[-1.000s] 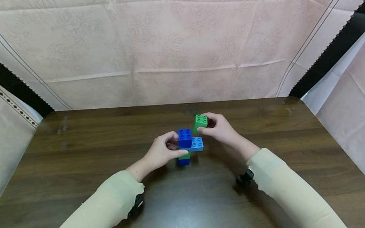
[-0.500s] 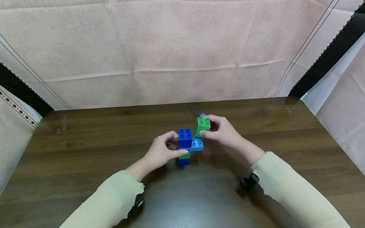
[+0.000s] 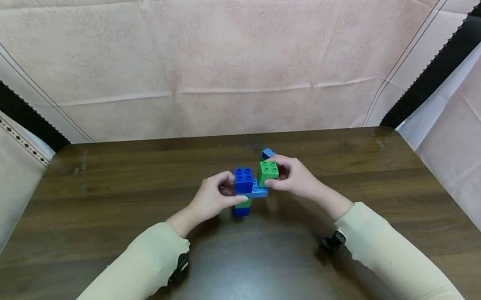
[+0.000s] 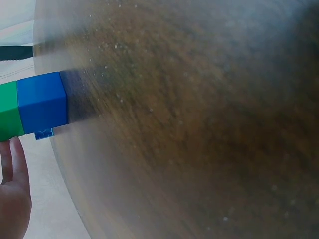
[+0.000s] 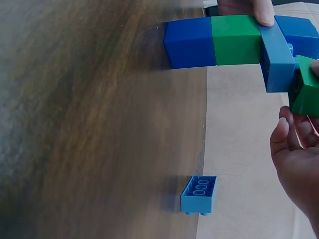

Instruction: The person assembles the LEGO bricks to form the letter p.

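Observation:
A stack of toy building bricks stands upright on the table: a dark blue brick (image 5: 190, 44) at the bottom, a green brick (image 5: 237, 40) over it, then a longer light blue brick (image 3: 258, 192) laid across. An upper dark blue brick (image 3: 243, 180) sits on the left part of the light blue one. My left hand (image 3: 210, 199) holds the stack from the left, thumb at the light blue brick's near side. My right hand (image 3: 296, 179) pinches another green brick (image 3: 267, 173), slightly tilted, close over the light blue brick's bare right studs.
Behind my right fingers a loose light blue brick (image 5: 198, 196) lies on its side on the wooden table (image 3: 130, 180). Pale patterned cloth (image 3: 224, 56) hangs beyond the table's far edge.
My right hand has brought its green brick nearer to me and down towards the light blue brick's studs, uncovering the loose blue brick behind. My left hand stays in place.

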Tool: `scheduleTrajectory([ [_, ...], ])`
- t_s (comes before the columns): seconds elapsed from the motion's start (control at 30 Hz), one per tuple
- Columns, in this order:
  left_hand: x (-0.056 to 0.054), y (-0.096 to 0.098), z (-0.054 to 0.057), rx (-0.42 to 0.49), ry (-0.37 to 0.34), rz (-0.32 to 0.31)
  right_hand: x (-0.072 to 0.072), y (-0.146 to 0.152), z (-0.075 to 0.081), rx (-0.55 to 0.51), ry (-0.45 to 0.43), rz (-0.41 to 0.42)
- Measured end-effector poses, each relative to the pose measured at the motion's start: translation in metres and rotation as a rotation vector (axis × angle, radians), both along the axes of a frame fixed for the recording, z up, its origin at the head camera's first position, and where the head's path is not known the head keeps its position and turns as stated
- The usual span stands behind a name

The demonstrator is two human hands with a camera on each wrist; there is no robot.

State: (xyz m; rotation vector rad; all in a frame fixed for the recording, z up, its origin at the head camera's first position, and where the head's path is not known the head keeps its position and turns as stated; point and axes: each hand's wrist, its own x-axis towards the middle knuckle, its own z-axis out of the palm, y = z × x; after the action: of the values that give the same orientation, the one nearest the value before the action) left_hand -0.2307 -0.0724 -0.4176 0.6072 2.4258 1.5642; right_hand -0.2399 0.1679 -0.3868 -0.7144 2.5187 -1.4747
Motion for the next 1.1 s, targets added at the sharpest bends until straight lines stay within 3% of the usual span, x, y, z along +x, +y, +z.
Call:
scheduleTrajectory([
  [0.8,0.0007,-0.0018,0.0011,-0.001,0.016,-0.013,0.0082,0.0015,0.0042,0.089,0.119,0.066],
  [1.1,-0.0003,0.0,0.0016,-0.002,-0.005,-0.022,0.0061,0.005,0.0085,0.114,0.05,0.072],
])
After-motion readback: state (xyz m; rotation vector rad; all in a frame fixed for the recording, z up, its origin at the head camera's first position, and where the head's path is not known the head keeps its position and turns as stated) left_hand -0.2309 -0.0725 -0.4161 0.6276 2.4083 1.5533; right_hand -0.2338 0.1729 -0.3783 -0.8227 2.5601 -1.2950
